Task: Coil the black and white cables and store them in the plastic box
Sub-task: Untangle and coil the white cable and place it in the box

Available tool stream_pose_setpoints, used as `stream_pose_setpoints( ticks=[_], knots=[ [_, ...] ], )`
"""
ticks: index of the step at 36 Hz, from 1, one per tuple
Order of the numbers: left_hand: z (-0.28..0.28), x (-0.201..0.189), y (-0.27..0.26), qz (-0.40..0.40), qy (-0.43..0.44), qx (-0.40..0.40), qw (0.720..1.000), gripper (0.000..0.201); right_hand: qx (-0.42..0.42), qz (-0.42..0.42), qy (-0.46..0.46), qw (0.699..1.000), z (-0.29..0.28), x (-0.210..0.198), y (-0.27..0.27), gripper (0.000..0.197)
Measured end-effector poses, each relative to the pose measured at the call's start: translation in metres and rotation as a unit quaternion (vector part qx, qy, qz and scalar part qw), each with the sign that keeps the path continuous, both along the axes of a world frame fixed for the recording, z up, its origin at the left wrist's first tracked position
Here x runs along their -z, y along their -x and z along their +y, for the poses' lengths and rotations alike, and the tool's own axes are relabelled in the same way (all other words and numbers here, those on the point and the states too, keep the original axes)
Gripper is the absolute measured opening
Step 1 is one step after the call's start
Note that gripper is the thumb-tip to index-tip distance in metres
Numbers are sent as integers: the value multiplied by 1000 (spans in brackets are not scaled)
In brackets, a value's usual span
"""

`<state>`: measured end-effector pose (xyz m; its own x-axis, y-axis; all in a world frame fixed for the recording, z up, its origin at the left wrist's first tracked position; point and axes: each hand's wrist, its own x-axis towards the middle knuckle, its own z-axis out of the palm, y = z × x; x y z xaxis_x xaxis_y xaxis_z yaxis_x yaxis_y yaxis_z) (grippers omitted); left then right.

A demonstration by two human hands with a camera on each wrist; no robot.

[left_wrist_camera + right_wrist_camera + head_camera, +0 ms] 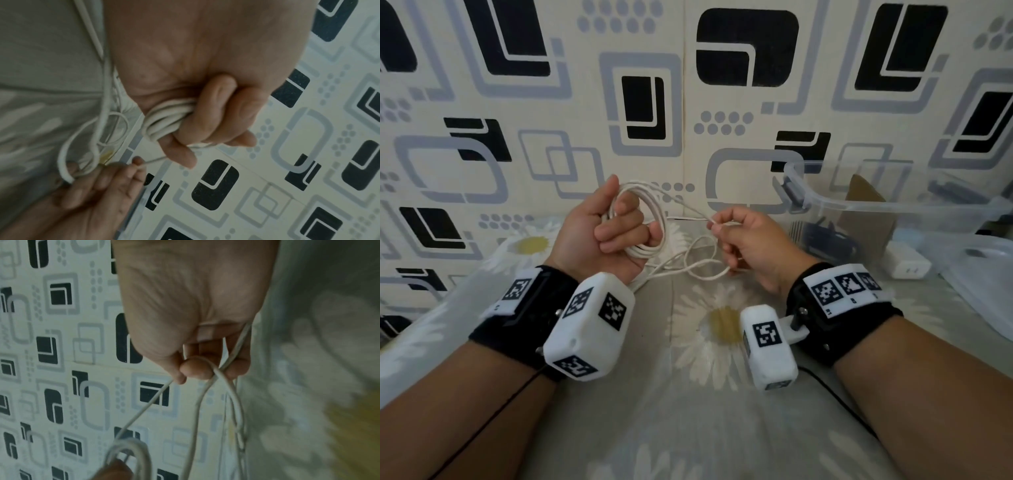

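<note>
The person's left hand is raised palm-up above the bed, its fingers curled round a bundle of several round loops of the thin white cable. In the left wrist view the loops of that cable are bunched together and squeezed between the curled fingers and the palm. The right hand is just beside it, to the right, and pinches a single strand of the same cable between thumb and fingertips; the strand runs taut from that pinch up to the coil. The right wrist view shows the thumb pressing the cable against the fingers, with more strands passing through the hand.

Below both hands the loose rest of the cable hangs in slack, crossing loops and lies on the grey bedsheet printed with white daisies.

The clear plastic storage box stands on the sheet to the right, near the right hand but apart from it, its top open. Inside it, a dark bundle, probably the black cable, lies against the near wall, next to a piece of brown cardboard. A white charger block and a clear plastic lid lie beside the box. Behind everything runs cream wallpaper with black and grey rounded squares.
</note>
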<state>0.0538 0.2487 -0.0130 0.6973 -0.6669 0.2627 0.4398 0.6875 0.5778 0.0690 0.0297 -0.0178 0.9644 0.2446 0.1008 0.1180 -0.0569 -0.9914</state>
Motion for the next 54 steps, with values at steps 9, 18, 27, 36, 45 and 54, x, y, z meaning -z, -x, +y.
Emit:
stream_pose_setpoints(
  ticks=[9, 18, 27, 36, 45, 54],
  knots=[
    [6, -4, 1, 6, 40, -133, 990, 53, -89, -39, 122, 988, 6, 9, 8, 13],
    [2, -10, 4, 46, 26, -298, 953, 52, -103, -3, 119, 988, 5, 7, 7, 6],
    [16, -14, 2, 98, 97, -402, 905, 50, -105, -7, 103, 989, 3, 4, 8, 10],
    [22, -15, 1, 141, 130, -484, 854, 54, -66, -76, 198, 975, -1, -4, 3, 9],
    [20, -15, 0, 113, 109, -501, 851, 37, -78, -112, 230, 964, -5, -3, 5, 15],
    [5, -12, -7, 44, -78, -549, 831, 20, -102, -154, 227, 956, -3, -5, 10, 19]
  ],
)
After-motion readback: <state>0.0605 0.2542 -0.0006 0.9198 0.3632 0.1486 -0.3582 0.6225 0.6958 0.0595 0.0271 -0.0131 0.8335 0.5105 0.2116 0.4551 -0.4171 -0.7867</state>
